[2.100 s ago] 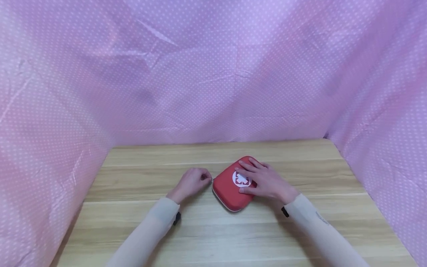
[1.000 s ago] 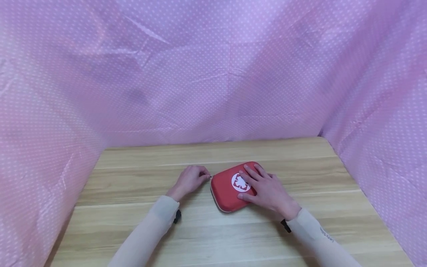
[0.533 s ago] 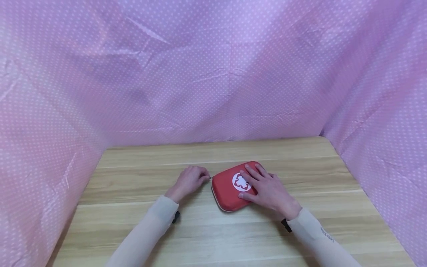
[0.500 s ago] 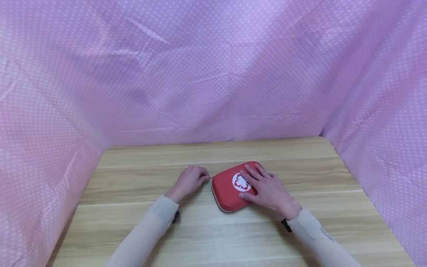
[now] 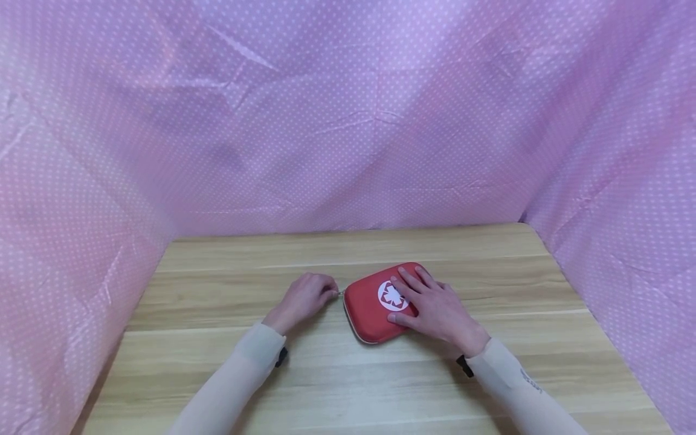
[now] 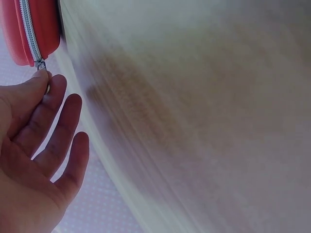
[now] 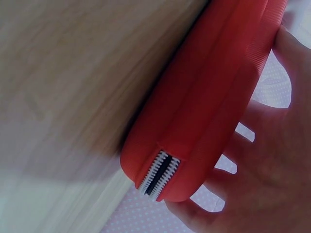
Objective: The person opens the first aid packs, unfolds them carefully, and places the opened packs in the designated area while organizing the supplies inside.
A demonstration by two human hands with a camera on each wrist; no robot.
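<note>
A red zippered first-aid case (image 5: 367,311) with a white round emblem lies flat near the middle of the wooden table. Just off its left corner, my left hand (image 5: 302,299) pinches the metal zipper pull (image 6: 42,66) between thumb and index finger; the other fingers are loosely bent. Zipper teeth (image 6: 30,34) look joined on the side seen in the left wrist view. The right wrist view shows parted zipper teeth (image 7: 159,174) with a dark gap at one end. My right hand (image 5: 440,311) rests spread on the lid's right part, covering some of the emblem.
The pale wood-grain table (image 5: 348,386) has rounded far corners. Pink dotted cloth (image 5: 348,121) hangs behind it and along both sides. Black straps (image 5: 465,365) sit at both wrists, under light sleeves.
Since the earliest frame the case has turned slightly on the table under my right hand. In the last half second my left hand shifts a little left, still pinching the zipper pull.
</note>
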